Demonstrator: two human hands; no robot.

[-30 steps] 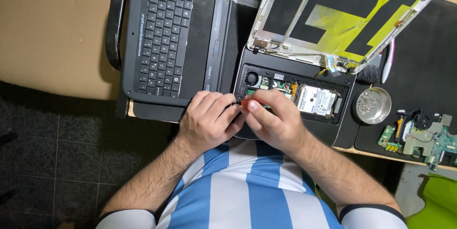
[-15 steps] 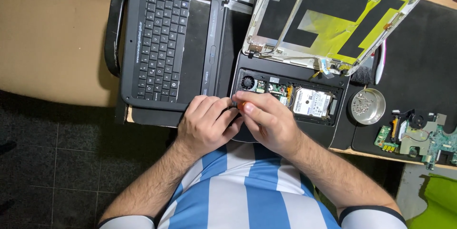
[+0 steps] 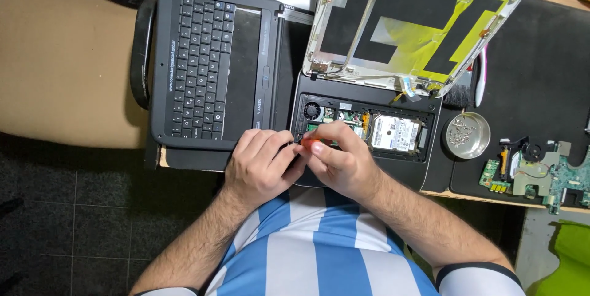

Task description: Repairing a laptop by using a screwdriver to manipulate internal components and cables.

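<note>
A: Head view: anything shifted since a second ago?
B: Barely. Left hand (image 3: 261,164) and right hand (image 3: 335,157) stay together, pinching a small orange-handled tool (image 3: 311,142) at the opened black laptop base (image 3: 362,133). The work there continues.

Tan padded chair (image 3: 61,62) over dark tiled floor (image 3: 80,222).

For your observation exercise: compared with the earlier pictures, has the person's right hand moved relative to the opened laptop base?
No. The right hand remains at the near-left edge of the opened laptop base, against the left hand; only the camera view shifted.
</note>
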